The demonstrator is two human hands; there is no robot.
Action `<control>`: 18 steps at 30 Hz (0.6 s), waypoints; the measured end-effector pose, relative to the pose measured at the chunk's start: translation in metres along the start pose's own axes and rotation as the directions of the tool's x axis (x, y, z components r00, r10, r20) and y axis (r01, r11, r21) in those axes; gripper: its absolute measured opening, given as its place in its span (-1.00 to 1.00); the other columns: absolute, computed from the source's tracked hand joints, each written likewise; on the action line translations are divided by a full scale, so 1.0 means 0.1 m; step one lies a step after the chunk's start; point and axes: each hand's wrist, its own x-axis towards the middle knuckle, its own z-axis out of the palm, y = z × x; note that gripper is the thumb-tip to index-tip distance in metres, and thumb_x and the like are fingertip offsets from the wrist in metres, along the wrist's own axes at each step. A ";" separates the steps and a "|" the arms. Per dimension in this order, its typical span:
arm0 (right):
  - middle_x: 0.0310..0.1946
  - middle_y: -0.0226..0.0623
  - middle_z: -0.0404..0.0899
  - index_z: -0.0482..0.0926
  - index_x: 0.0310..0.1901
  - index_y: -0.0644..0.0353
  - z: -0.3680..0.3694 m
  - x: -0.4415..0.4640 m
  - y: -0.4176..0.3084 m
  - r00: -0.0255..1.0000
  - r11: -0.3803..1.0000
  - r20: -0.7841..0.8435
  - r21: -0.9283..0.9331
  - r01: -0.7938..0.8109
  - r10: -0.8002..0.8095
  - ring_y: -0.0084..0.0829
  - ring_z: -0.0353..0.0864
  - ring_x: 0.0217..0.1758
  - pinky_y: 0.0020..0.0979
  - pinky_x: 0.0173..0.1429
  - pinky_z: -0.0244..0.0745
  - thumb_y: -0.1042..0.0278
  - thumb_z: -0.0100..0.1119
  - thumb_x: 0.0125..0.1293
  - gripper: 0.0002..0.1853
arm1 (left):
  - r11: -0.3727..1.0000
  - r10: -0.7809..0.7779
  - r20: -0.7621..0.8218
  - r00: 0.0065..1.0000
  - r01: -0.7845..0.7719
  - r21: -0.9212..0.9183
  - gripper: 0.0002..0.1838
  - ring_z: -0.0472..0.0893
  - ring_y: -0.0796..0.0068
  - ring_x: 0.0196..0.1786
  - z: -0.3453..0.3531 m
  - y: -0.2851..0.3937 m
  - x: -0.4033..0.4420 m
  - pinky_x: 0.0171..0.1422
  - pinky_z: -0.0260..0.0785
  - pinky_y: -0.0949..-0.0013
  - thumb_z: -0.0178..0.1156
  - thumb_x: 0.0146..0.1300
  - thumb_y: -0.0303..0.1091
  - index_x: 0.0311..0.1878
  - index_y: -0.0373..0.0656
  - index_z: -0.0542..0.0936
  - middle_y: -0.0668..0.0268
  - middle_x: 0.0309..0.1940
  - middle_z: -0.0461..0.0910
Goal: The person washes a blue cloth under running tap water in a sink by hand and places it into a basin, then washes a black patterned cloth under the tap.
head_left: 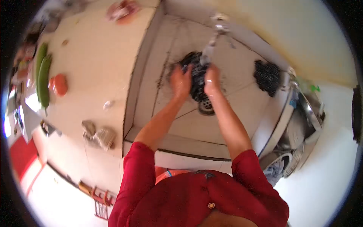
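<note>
In a tiled sink (234,121), left hand (180,82) and right hand (211,80) grasp a dark bundle (197,81).

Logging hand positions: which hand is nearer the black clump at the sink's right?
Right. The right hand is left of the black clump, sink floor between them; the left hand is farther left, beyond the dark bundle.

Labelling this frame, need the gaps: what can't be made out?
All head view:
Central dark item: motion blur hides what it is.
Left hand, right hand: motion blur leaves the grip unclear.
Round grate: partly covered by the central dark item.
Pink item, top left: too blurred to name.
Left-edge clutter: cut off by the dark lens border.
</note>
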 end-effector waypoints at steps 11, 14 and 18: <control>0.08 -0.19 0.51 0.53 0.11 0.17 -0.09 -0.26 -0.52 0.945 0.921 0.168 -0.231 0.315 -0.281 -0.26 0.46 0.16 -0.26 0.22 0.31 0.16 -0.03 0.41 -0.63 | 0.792 0.573 0.083 0.815 -0.525 -0.311 -0.66 0.22 -0.08 0.33 -0.26 -0.23 -0.18 0.39 0.04 -0.15 0.19 0.25 -0.09 -0.05 -0.13 0.57 -0.03 0.21 0.34; -0.08 -0.05 0.55 0.54 0.00 0.27 0.14 -0.55 -0.15 0.744 0.624 0.186 -0.438 0.647 -0.642 -0.09 0.50 0.03 -0.17 0.18 0.32 0.27 -0.07 0.41 -0.70 | 0.714 0.662 -0.069 0.746 -0.657 -0.242 -0.74 0.32 -0.08 0.19 0.06 -0.48 -0.05 0.28 0.17 -0.03 0.13 0.28 -0.22 -0.20 -0.27 0.54 -0.05 0.07 0.39; -0.11 -0.07 0.57 0.56 -0.06 0.22 0.18 0.15 0.15 0.788 0.587 0.193 -0.570 0.575 -0.584 -0.09 0.51 0.02 -0.12 0.10 0.35 0.29 -0.06 0.40 -0.74 | 0.554 0.802 0.062 0.594 -0.779 0.295 -0.82 0.45 0.06 -0.11 0.26 -0.38 0.43 0.03 0.27 0.03 0.19 0.13 -0.31 -0.30 -0.23 0.52 0.14 -0.21 0.48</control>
